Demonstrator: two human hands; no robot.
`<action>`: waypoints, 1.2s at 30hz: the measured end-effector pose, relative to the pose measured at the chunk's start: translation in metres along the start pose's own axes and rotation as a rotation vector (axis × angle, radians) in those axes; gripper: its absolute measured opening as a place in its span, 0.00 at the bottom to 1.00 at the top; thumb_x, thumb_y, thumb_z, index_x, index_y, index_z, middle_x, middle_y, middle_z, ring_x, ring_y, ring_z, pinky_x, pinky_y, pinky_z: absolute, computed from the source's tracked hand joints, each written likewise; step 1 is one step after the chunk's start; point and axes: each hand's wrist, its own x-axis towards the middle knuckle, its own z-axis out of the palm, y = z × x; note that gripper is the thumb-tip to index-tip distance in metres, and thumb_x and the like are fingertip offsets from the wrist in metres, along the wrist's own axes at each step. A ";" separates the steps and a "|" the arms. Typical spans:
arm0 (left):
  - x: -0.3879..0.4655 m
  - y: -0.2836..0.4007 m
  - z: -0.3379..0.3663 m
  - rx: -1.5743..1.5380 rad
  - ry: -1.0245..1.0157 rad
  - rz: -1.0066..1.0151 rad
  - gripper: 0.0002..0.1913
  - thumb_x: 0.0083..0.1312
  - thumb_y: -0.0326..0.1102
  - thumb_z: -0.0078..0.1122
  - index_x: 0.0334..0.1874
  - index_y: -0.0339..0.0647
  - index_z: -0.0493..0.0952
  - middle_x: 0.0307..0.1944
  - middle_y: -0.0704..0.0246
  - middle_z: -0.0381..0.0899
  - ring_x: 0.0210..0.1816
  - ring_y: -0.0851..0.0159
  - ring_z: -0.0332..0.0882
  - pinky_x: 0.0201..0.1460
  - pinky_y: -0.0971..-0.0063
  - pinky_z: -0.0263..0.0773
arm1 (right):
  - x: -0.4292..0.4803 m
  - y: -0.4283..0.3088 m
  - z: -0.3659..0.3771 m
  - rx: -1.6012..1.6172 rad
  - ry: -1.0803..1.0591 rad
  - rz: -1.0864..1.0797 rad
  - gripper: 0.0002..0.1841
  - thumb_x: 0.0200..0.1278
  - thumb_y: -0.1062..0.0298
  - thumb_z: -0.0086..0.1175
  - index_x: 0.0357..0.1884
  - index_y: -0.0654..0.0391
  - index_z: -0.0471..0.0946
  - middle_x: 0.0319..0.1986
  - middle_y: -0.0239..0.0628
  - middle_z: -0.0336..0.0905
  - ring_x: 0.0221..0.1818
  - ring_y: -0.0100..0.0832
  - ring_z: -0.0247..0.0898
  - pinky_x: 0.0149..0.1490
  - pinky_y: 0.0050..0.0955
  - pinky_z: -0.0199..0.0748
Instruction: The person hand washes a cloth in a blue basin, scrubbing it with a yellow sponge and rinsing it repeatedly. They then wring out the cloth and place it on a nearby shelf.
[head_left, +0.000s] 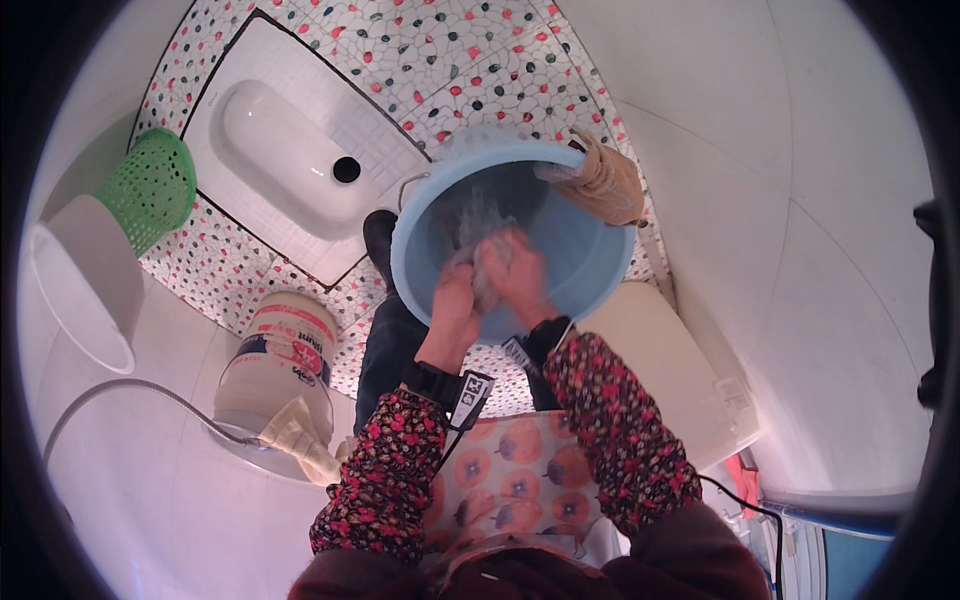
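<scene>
Both my hands are over a large light-blue plastic tub (592, 277) with water inside. My left hand (454, 300) and my right hand (519, 274) grip a wet, greyish cloth (489, 279) between them; the right hand is blurred. Water (480, 214) streams or splashes beyond my fingers. A brown cloth (611, 180) hangs over the tub's far right rim, apart from my hands. Floral sleeves cover my forearms, and each wrist bears a black strap with a tag. The parts of the fingers under the cloth are hidden.
A squat toilet (300, 161) is set in the floor at left. Near the left wall are a green perforated basket (154, 187), a white bin (90, 285) and a plastic bucket (277, 360) with a cloth and a metal hose by it. A cream container (652, 360) stands right.
</scene>
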 end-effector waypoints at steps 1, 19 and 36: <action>-0.003 0.001 0.004 0.065 0.012 0.037 0.19 0.72 0.33 0.43 0.63 0.38 0.66 0.52 0.64 0.74 0.51 0.65 0.75 0.53 0.73 0.73 | 0.007 0.011 -0.002 -0.008 -0.018 0.053 0.12 0.62 0.60 0.56 0.41 0.57 0.79 0.37 0.47 0.78 0.40 0.49 0.76 0.43 0.41 0.75; -0.029 0.037 0.001 0.238 0.170 0.157 0.25 0.70 0.40 0.50 0.69 0.48 0.63 0.69 0.66 0.59 0.65 0.64 0.60 0.68 0.64 0.55 | 0.059 0.191 0.068 -0.779 -0.329 0.447 0.19 0.60 0.59 0.54 0.51 0.55 0.74 0.41 0.47 0.79 0.48 0.48 0.75 0.50 0.50 0.74; -0.036 0.022 0.002 0.723 -0.320 0.481 0.29 0.75 0.54 0.34 0.47 0.36 0.82 0.58 0.63 0.76 0.63 0.65 0.67 0.70 0.71 0.54 | -0.069 -0.170 -0.146 0.348 -0.418 0.454 0.23 0.53 0.66 0.67 0.49 0.63 0.72 0.41 0.34 0.78 0.41 0.22 0.74 0.46 0.24 0.74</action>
